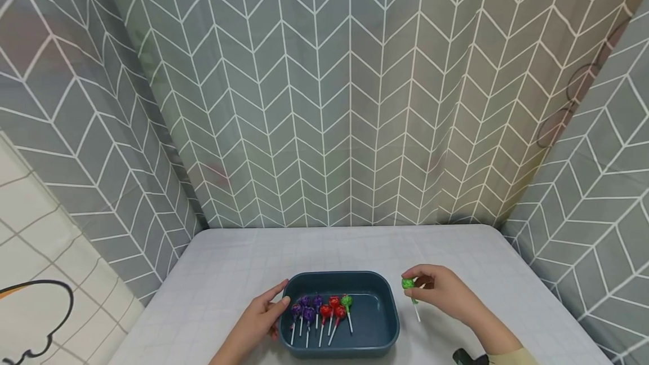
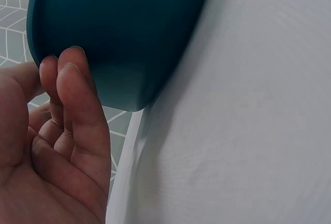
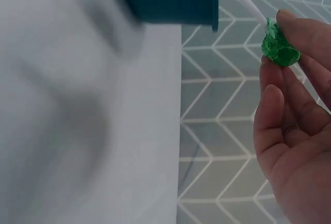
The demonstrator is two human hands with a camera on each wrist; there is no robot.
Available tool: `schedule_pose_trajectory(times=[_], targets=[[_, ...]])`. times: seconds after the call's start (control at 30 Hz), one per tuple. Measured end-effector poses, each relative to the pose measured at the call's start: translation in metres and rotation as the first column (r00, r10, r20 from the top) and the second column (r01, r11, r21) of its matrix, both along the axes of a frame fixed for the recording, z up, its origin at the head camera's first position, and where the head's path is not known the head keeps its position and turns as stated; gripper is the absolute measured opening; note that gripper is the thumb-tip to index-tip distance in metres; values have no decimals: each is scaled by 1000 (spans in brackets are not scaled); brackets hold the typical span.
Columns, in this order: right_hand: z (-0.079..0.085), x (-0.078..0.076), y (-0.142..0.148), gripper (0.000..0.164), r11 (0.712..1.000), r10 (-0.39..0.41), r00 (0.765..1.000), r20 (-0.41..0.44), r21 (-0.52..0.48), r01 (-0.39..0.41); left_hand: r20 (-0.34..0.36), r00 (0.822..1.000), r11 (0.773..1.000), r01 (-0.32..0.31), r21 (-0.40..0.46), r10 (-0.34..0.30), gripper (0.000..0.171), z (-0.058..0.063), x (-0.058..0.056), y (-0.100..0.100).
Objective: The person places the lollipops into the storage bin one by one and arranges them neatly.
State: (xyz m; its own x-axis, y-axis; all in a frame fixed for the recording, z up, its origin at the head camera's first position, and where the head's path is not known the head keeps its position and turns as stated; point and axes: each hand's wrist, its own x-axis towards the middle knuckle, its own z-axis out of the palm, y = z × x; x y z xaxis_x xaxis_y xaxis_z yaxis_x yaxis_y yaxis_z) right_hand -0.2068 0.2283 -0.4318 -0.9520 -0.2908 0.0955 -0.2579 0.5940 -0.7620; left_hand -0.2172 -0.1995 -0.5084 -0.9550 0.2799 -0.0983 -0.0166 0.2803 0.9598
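Observation:
A dark blue tray (image 1: pixel 375 320) stands on the table with several lollipops lying in its left half. Purple lollipops (image 1: pixel 309 314) are at the left, red lollipops (image 1: pixel 325 311) beside them, and one green lollipop (image 1: pixel 347 301) is rightmost. My left hand (image 1: pixel 259 316) grips the tray's left rim, thumb over the edge; in the left wrist view its fingers (image 2: pixel 77 94) lie against the outer wall. To the right of the tray my right hand (image 1: pixel 446 292) pinches another green lollipop (image 3: pixel 279 47) by its wrapped head, its white stick pointing down in the head view.
A white cloth covers the table (image 1: pixel 228 258). Grey curtains (image 1: pixel 334 128) with a white zigzag pattern hang behind and along the sides. Near the right forearm lies a black object (image 1: pixel 463 356) at the bottom edge of the head view.

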Motion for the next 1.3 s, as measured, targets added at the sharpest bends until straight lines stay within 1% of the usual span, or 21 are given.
schedule_pose_trajectory(times=[0.07, 0.3, 0.4, 0.53, 0.7, 0.93, 1.13, 1.3], targets=[[3, -3, -6, 30, 1000, 18, 1000, -6, 4, -18, -2, 1000, 1000, -2, 3, 2, 66, 0, 0, 0], [8, -10, -26, 32, 994, 97, 995, 8, -44, -97, -11, 1000, 1000, -7, 7, 7, 66, -1, 1, 0], [9, -12, -35, 31, 987, 134, 991, 17, -87, -132, -14, 1000, 1000, -9, 0, 9, 66, 0, 1, 0], [9, -15, -48, 32, 978, 183, 983, 20, -105, -180, -16, 1000, 1000, -6, -5, 6, 65, 1, 2, 0], [6, -18, -60, 32, 972, 230, 973, 26, -61, -228, -16, 1000, 1000, -2, -7, 2, 65, 2, 2, 0], [0, -24, -74, 26, 966, 257, 966, 27, 20, -258, -17, 1000, 1000, -6, -15, 5, 65, 3, 2, 1], [-3, -28, -83, 27, 950, 297, 955, 18, 91, -298, -18, 1000, 999, -14, -29, 13, 66, 3, 2, 2], [-7, -30, -89, 23, 931, 334, 943, 9, 154, -331, -12, 1000, 999, -18, -40, 17, 66, 2, 1, 2]])
